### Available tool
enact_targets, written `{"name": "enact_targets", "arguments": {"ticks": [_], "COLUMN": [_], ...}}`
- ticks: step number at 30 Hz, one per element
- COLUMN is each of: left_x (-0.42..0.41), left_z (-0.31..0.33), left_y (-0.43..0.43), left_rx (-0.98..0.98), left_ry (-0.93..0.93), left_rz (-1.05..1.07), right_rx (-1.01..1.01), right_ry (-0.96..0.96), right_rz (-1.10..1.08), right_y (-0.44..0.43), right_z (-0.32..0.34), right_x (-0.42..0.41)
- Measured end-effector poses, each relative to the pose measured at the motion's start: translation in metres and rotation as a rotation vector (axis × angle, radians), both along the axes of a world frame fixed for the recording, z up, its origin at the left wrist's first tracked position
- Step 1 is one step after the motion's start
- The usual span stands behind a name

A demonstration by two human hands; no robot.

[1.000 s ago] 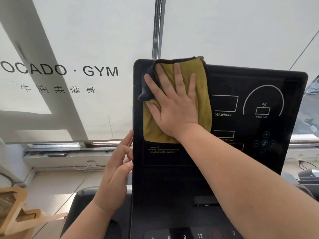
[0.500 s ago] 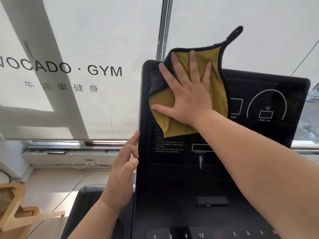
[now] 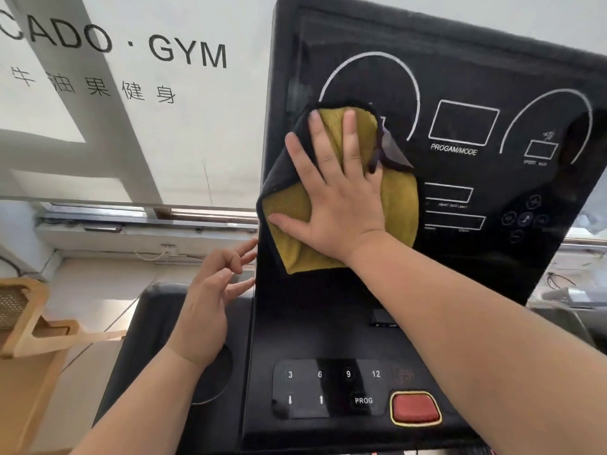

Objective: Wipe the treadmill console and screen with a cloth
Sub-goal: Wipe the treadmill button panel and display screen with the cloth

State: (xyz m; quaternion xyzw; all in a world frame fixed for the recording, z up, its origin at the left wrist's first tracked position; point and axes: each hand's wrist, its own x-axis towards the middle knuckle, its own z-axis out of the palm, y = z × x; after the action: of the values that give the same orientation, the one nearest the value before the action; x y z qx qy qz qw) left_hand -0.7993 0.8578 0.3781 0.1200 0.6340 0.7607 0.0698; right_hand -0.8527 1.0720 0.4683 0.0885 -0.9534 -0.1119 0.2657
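The black treadmill screen (image 3: 466, 77) stands upright with white dial outlines and a PROGAM/MODE box. My right hand (image 3: 331, 192) lies flat, fingers spread, pressing a yellow cloth with dark edging (image 3: 399, 205) against the screen's left part, over the lower half of the left dial. My left hand (image 3: 210, 307) is at the screen's left edge, fingers loosely curled and apart, fingertips touching or nearly touching the edge, holding nothing. Below lies the console panel (image 3: 315, 343) with number keys, arrows, PROG and a red stop button (image 3: 415, 408).
A round cup recess (image 3: 215, 379) sits in the console's left wing under my left wrist. A wooden stand (image 3: 29, 326) is at the lower left on the floor. Behind is a window blind with GYM lettering (image 3: 187, 54) and a sill.
My right hand has slid the cloth down from the screen's top left corner to its middle left. The view has tilted down and moved closer, showing the keypad and red button.
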Motion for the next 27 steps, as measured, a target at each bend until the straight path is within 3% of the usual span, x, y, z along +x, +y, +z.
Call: {"name": "enact_targets", "arguments": {"ticks": [7,13,16,21,24,27], "left_x": [0.006,0.008,0.014,0.015,0.012,0.01], "left_z": [0.01,0.018,0.02,0.018,0.015,0.011], "left_y": [0.018,0.048,0.061,0.061,0.057,0.055], "left_rx": [-0.025,-0.216,-0.267,-0.23,-0.174,-0.252], "left_ry": [0.007,0.109,0.166,0.107,0.081,0.111], "left_rz": [0.148,0.244,0.274,0.237,0.199,0.198], "right_rx": [-0.087,-0.101,-0.143,-0.27,-0.416,-0.461], "right_ry": [-0.066,-0.04,-0.016,0.012,0.099,0.16], "right_rz": [0.005,0.034,-0.068,-0.348,-0.461,-0.44], "right_y": [-0.016,0.012,0.055,0.125,0.117,0.079], "right_z": [-0.054,-0.056,-0.058,-0.034,-0.002,0.016], "right_x": [0.03,0.041,0.052,0.055,0.035,0.014]}}
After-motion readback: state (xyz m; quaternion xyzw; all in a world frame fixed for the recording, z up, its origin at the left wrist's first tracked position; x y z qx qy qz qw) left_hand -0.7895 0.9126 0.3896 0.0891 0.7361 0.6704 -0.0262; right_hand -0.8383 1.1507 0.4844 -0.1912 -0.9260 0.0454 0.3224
